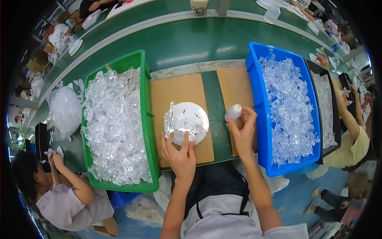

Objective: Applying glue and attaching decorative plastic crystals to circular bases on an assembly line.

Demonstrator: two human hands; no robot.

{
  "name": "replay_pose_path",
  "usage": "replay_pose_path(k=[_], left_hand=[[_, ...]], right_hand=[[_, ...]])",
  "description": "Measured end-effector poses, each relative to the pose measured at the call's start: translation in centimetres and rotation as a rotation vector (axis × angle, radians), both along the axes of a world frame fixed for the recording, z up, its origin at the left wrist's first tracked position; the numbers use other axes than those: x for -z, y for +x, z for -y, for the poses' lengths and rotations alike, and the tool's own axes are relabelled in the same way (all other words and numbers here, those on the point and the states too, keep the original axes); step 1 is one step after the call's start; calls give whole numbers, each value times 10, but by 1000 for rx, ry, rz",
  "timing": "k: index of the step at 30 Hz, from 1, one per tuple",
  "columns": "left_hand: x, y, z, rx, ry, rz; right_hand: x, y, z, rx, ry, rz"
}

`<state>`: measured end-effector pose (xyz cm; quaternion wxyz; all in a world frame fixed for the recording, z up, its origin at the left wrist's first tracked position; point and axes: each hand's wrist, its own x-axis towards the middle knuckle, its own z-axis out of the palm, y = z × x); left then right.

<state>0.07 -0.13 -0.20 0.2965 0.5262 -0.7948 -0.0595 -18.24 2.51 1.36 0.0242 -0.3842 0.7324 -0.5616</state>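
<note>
- Head view: right hand point(246, 129) pinches a small whitish bottle point(233, 112) between thumb and fingers, its pale yellowish tip turned up and away; it is held just right of the near cardboard work spot.
- Left hand point(180, 155) has its fingers spread over the near edge of a round white disc point(190, 109); from my distance I cannot tell whether they pinch the rim or only rest there.
- Clear pieces point(197, 132) lie on the disc's near side; another clear piece point(168, 121) stands at its left edge.
- Handling, my judgement: bottle light, probably soft-walled, so I would grip mid-body, gently, clear of the tip. Disc looks light, stiff and smooth; rim is the best hold. Clear pieces look hard, slick, perhaps brittle; I would take them by their edges.
- Under the disc: left cardboard sheet point(177, 91); right cardboard sheet point(235, 85) is beyond a strip of green table point(210, 93).
- Farther out: green bin point(149, 119) at left and blue bin point(261, 103) at right, both heaped with clear parts.
- Right of the blue bin: a black bin point(335, 119), also filled.
</note>
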Motion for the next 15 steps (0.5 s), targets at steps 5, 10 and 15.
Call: replay_pose_path(k=[5,10,15], left_hand=[[4,-2,0,-27,45,-74],[0,-2,1,-32,23,-48],[-2,-3,1,-31,10,-37]], right_hand=[[-19,15,-35,-302,197,-145],[-17,30,-57,-386,353,-94],[-16,38,-52,-393,376,-106]])
